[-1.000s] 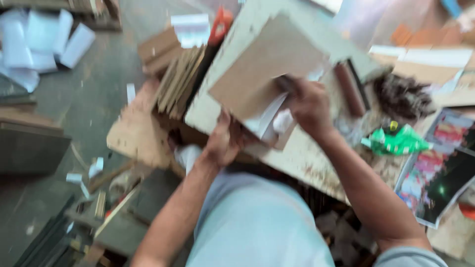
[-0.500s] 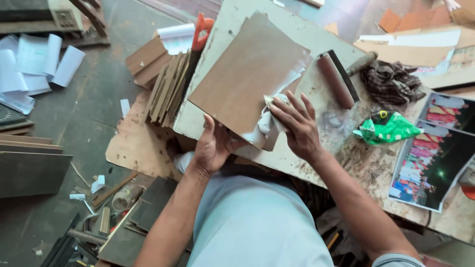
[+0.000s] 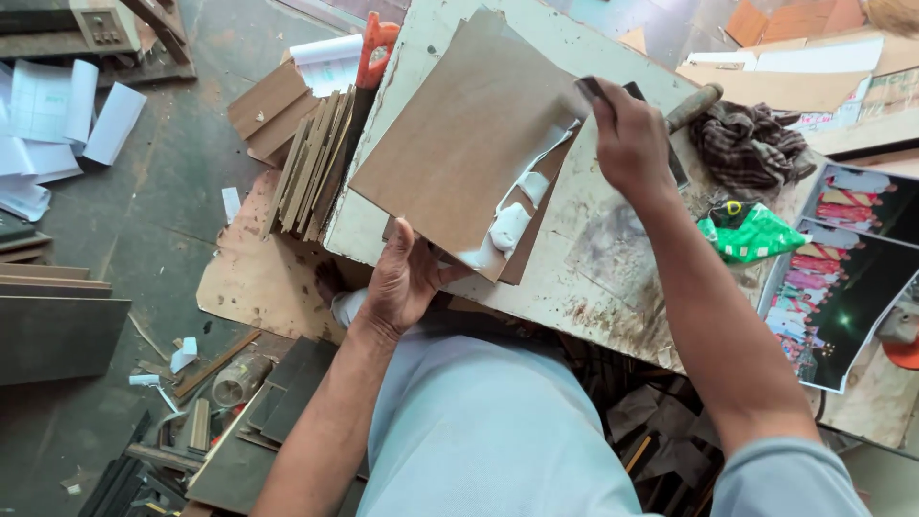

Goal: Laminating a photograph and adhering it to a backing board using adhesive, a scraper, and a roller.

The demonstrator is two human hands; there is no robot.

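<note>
On worn white workbench: left hand pinches near corner of brown backing board, white backing paper partly peeled beneath; right hand closed around dark-handled tool at board's far edge; peeling looks unfinished

Two hands show: the left hand and the right hand. Centre frame lies one brown backing board, with one checked rag and one green packet at right. One stack of thin boards stands on edge at upper left, beside one orange-handled tool.
</note>
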